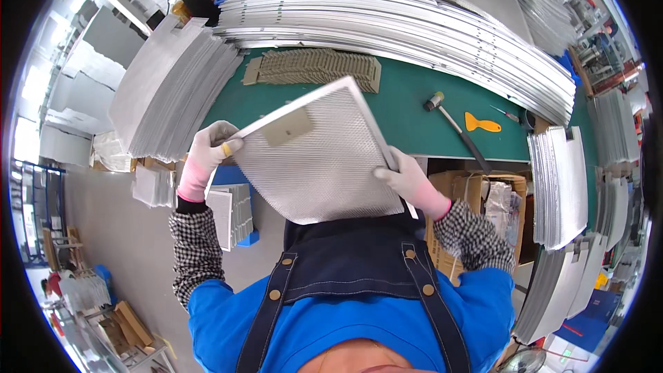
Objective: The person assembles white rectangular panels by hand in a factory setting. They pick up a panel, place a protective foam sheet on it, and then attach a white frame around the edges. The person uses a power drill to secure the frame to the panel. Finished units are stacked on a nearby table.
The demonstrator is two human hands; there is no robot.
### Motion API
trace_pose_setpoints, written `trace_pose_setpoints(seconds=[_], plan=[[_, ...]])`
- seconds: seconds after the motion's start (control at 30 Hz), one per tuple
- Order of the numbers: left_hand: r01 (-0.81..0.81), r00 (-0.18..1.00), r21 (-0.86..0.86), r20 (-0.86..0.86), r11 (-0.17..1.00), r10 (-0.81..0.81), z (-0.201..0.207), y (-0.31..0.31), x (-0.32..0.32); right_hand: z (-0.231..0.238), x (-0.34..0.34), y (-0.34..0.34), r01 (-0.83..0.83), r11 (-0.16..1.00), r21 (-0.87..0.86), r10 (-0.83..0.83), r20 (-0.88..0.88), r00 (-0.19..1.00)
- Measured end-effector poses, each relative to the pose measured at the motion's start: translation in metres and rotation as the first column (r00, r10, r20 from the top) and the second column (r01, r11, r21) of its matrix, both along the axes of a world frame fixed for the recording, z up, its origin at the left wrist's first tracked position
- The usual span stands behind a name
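Observation:
A silvery mesh filter panel [324, 173] is tilted in front of my body, above the near edge of the green table [407, 131]. Pale metal edging shows along its upper left and right sides, and a beige patch [290, 126] lies near its upper left edge. My left hand [209, 155], in a white glove with pink cuff, grips the left corner, thumb on the mesh. On the opposite side, my gloved right hand [411, 183] is closed around the right edge, close to the lower end. Fingers behind the panel are hidden.
Long metal channel strips [400, 24] span the table's back. Before them sits a row of beige pieces [318, 68]. A mallet [456, 128] and yellow scraper [481, 123] lie right. Mesh sheets stand stacked left [166, 90] and right [556, 186]. A cardboard box [512, 178] is below the table edge.

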State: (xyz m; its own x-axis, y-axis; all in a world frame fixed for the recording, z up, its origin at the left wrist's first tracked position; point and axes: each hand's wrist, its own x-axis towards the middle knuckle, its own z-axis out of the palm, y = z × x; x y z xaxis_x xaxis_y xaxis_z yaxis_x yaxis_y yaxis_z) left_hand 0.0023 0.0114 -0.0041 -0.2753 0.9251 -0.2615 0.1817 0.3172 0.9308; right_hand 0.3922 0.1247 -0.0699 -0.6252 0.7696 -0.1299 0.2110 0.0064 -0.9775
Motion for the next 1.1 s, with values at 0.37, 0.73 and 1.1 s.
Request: trace_pose_setpoints(seconds=[0.37, 0.73, 1.1], plan=[[-0.203, 0.978, 0.321, 0.11, 0.925, 0.176, 0.002, 0.078, 0.072, -0.016, 0.025, 0.027, 0.339, 0.914, -0.224, -0.406, -0.492, 0.77], [-0.118, 0.936, 0.292, 0.353, 0.949, 0.008, -0.011, 0.08, 0.106, 0.004, 0.03, 0.02, 0.302, 0.942, -0.147, -0.335, -0.487, 0.806], [0.062, 0.99, 0.352, 0.096, 0.934, -0.102, -0.049, 0.037, 0.12, 0.014, 0.038, 0.023, 0.46, 0.878, -0.136, -0.462, -0.492, 0.738]])
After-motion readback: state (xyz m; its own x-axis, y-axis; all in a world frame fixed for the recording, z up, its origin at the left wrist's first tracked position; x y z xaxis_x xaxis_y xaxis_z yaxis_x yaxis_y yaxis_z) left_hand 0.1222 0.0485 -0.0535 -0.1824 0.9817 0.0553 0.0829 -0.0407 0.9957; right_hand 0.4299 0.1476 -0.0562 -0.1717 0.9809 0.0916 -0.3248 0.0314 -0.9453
